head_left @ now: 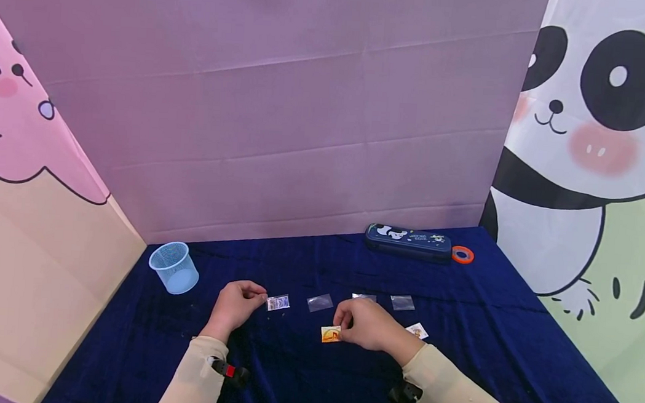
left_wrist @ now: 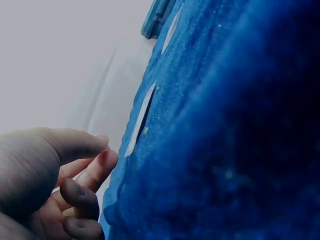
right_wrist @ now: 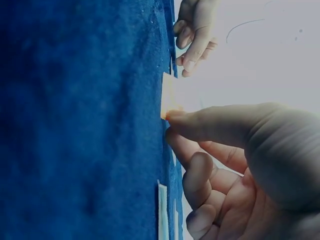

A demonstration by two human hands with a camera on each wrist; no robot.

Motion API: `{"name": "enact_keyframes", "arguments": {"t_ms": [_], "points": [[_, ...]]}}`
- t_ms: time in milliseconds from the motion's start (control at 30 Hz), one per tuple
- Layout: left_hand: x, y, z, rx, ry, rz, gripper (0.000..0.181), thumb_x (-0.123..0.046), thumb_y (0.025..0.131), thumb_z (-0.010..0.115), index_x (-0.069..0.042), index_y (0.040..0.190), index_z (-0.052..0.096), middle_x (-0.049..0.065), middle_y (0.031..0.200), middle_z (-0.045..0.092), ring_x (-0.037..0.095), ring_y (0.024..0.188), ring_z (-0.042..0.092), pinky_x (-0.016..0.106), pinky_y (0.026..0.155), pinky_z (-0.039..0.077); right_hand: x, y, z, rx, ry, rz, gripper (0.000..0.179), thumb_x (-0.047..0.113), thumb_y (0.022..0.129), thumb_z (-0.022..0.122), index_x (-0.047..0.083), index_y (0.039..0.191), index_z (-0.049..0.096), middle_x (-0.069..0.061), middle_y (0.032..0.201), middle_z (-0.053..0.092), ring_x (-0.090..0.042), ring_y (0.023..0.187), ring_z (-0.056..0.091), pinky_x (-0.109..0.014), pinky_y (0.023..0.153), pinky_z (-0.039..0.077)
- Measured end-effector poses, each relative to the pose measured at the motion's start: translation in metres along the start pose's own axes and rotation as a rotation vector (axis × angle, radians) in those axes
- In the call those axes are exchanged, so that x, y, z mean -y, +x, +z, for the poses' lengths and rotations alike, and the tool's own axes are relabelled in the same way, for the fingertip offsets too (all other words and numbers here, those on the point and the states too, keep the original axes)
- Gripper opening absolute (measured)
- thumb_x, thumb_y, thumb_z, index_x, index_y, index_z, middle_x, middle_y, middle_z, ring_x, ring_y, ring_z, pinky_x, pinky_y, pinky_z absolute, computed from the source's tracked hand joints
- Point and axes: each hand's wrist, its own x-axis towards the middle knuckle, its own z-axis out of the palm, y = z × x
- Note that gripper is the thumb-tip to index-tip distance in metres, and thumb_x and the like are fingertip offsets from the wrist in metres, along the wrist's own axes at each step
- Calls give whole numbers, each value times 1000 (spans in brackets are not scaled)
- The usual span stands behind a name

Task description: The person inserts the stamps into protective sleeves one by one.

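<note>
My right hand (head_left: 367, 323) pinches a small orange-and-yellow picture card (head_left: 330, 334) by its right edge, between thumb and forefinger. In the right wrist view the card (right_wrist: 169, 95) is tilted up, close over the blue cloth. My left hand (head_left: 236, 307) is beside a small purple-toned printed card (head_left: 278, 303), which lies on the cloth. The left thumb and forefinger tips are close together with nothing seen between them. Small clear plastic sleeves (head_left: 320, 303) lie in a row with the purple card; one sleeve (head_left: 364, 297) is partly behind my right hand. Another white picture card (head_left: 417, 331) shows behind the right wrist.
A light blue mesh basket (head_left: 175, 269) stands at the back left. At the back right lie a dark blue panda pencil case (head_left: 407, 242) and an orange ring-shaped roll (head_left: 462, 255). Another clear sleeve (head_left: 402, 302) ends the row at right. Fabric walls (head_left: 304, 132) enclose the table.
</note>
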Motion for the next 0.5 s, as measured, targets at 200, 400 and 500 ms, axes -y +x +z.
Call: {"name": "enact_keyframes", "arguments": {"t_ms": [200, 400, 500], "points": [[-6, -1, -2, -8, 11, 45, 5, -22, 97, 77, -19, 96, 80, -3, 92, 71, 20, 84, 60, 40, 80, 53, -1, -1, -7, -7, 24, -29, 11, 7, 92, 77, 16, 88, 72, 10, 78, 64, -12, 72, 56, -35, 68, 47], [-17, -3, -3, 8, 24, 82, 4, -24, 97, 77, -21, 96, 80, -3, 94, 71, 20, 86, 60, 43, 81, 53, -2, 0, -14, -52, 37, -10, 13, 7, 93, 77, 17, 87, 74, 11, 82, 67, -12, 69, 56, -33, 65, 48], [-21, -4, -3, 13, 39, 87, 5, -24, 98, 77, -22, 95, 80, -3, 95, 71, 20, 86, 60, 42, 81, 52, -2, 1, -18, -89, 61, 24, 11, 7, 93, 76, 17, 88, 73, 9, 83, 67, -13, 67, 56, -33, 61, 49]]}}
